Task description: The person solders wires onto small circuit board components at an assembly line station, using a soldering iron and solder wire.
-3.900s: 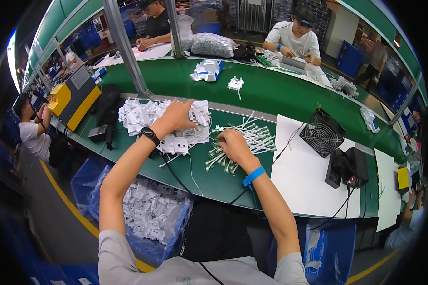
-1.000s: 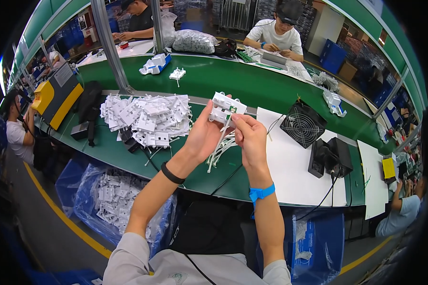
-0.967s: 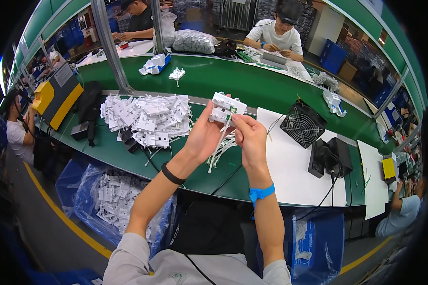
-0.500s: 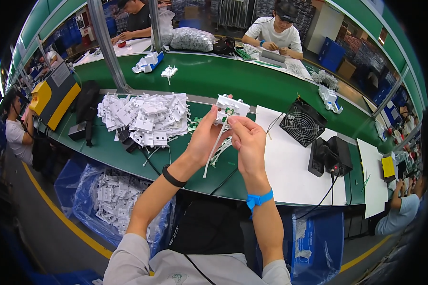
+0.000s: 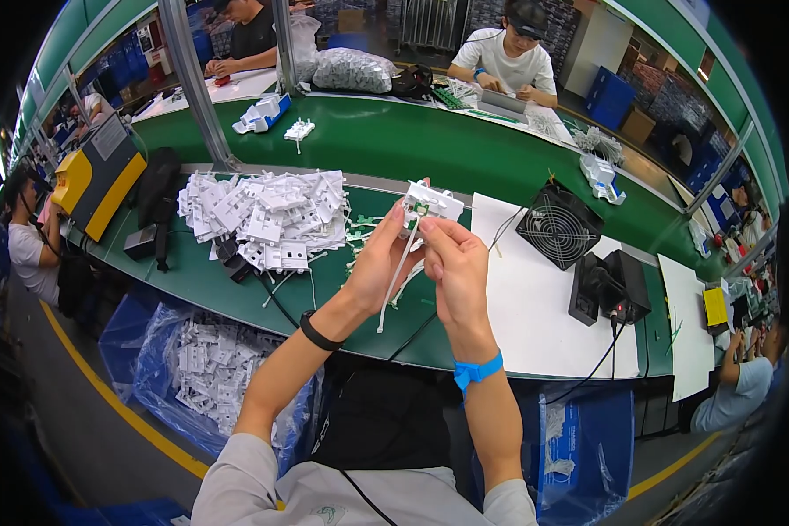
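Green matting covers the long counter [image 5: 237, 289], with a smooth white sheet [image 5: 535, 307] laid over its right part; a heap of white moulded plastic plates [image 5: 267, 215], angular and matt, is piled on the left, and loose white cable ties [image 5: 364, 232] are scattered beside it; a black square fan [image 5: 559, 225] with a round wire grille and a black boxy device [image 5: 609, 289] are set on the white sheet. One white plastic plate [image 5: 434, 202] is held raised above the counter, clear of the heap; the left hand [image 5: 379, 263] is closed on its lower left edge, while the right hand [image 5: 456, 267] is pinched around a thin white cable tie [image 5: 399, 276] that hangs down from the plate, straight and stiff. A black band is worn on the left wrist, a blue one on the right. Compared with half a second ago, plate and hands are found at nearly the same height, and the same hold is kept by both.
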A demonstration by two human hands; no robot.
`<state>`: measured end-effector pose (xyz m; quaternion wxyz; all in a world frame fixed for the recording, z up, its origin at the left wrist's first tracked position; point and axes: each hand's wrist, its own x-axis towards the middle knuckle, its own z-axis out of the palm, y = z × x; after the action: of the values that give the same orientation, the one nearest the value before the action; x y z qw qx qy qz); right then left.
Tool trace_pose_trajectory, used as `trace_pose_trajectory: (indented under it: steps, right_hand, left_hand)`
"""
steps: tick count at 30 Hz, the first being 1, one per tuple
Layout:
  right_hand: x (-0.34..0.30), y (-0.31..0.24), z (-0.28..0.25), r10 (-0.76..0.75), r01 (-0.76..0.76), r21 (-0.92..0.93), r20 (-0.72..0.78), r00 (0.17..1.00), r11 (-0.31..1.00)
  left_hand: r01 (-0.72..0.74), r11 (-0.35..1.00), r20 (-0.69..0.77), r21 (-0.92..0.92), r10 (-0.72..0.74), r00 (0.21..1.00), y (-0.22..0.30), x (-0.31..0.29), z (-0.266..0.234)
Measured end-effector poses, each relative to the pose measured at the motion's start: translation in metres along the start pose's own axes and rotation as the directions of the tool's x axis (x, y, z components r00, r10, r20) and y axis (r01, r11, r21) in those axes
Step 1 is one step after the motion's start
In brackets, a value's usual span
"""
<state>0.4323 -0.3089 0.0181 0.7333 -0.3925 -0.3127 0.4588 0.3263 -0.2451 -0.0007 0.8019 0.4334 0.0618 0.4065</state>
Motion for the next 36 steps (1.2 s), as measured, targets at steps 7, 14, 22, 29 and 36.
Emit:
trace_pose_trajectory:
  steps: [7, 14, 22, 29, 36]
  right_hand:
    - [-0.008, -0.032, -0.005, -0.568, 0.582, -0.518, 0.206, 0.797, 0.628]
    - [-0.010, -0.065, -0.019, -0.256, 0.519, -0.750, 0.452, 0.855, 0.409]
    - [-0.010, -0.051, -0.023, -0.175, 0.497, -0.829, 0.466, 0.867, 0.257]
    - [-0.006, -0.045, -0.033, 0.079, 0.208, -0.807, 0.299, 0.951, 0.553]
    - [-0.009, -0.040, -0.036, 0.189, 0.085, -0.740, 0.279, 0.941, 0.668]
  left_hand:
    - [0.178, 0.875, -0.184, 0.450, -0.105, 0.977, 0.008, 0.005, -0.029]
    - [0.248, 0.761, -0.200, 0.600, -0.158, 0.967, 0.018, -0.001, -0.021]
    - [0.194, 0.567, -0.156, 0.801, -0.115, 0.981, 0.010, -0.006, -0.027]
    - [0.161, 0.540, -0.148, 0.826, -0.067, 0.987, 0.021, -0.017, -0.013]
    - [0.163, 0.516, -0.155, 0.841, -0.058, 0.986, 0.021, -0.026, -0.010]
